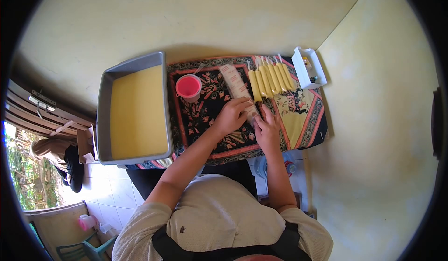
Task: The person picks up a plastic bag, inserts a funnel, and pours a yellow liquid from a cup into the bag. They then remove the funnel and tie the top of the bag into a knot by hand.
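Observation:
A stack of clear plastic bags with red print [236, 83] lies slantwise on the patterned cloth. My left hand [232, 116] rests on its lower part with the fingers bent. Beside it, my right hand [267, 128] touches the lower end of the stack, thumb and fingers close together; whether a single bag is between them is too small to tell. Just above my hands, several filled yellow tubes [270, 80] lie side by side. A pink cup with a clear rim [188, 87] stands to the left of the bags.
A large grey tub [170, 121] of yellow liquid stands at the table's left. At the back right is a white tray [303, 72] with small items. The cloth-covered table [298, 116] meets the wall. Another person [58, 156] is at the far left by a doorway.

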